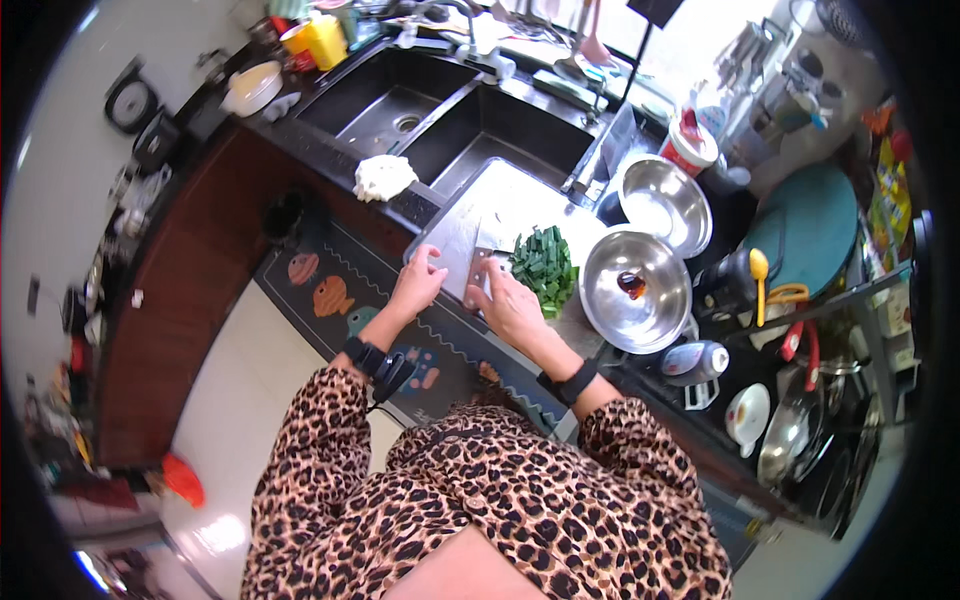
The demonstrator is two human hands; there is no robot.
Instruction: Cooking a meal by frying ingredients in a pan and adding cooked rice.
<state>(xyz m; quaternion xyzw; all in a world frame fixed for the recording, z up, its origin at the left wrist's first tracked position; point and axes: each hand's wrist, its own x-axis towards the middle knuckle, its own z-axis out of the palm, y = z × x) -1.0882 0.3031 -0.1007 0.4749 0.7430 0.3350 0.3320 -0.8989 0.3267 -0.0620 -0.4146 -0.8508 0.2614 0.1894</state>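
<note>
On the white cutting board (pixel 529 187) lies a pile of chopped green leaves (pixel 545 266), probably garlic chives or scallion greens. A knife with a riveted brown handle (pixel 480 268) rests to the left of the greens; glare makes its blade hard to make out. My right hand (pixel 516 304) is at this handle, thumb and index finger apart and not wrapped around it; whether they touch it is unclear. Over the board's near left edge, my left hand (pixel 421 283) has loosely bent fingers and holds nothing visible. Right of the greens stands a steel bowl (pixel 600 315) with a dark reddish-brown liquid (pixel 631 285).
A second steel bowl (pixel 694 217) stands behind the first. The board overlaps the double sink (pixel 517 124). A white lump (pixel 384 178), perhaps cloth or dough, sits on the counter edge. A bottle (pixel 694 362) lies near the front bowl. Pans (pixel 787 442) crowd the far right.
</note>
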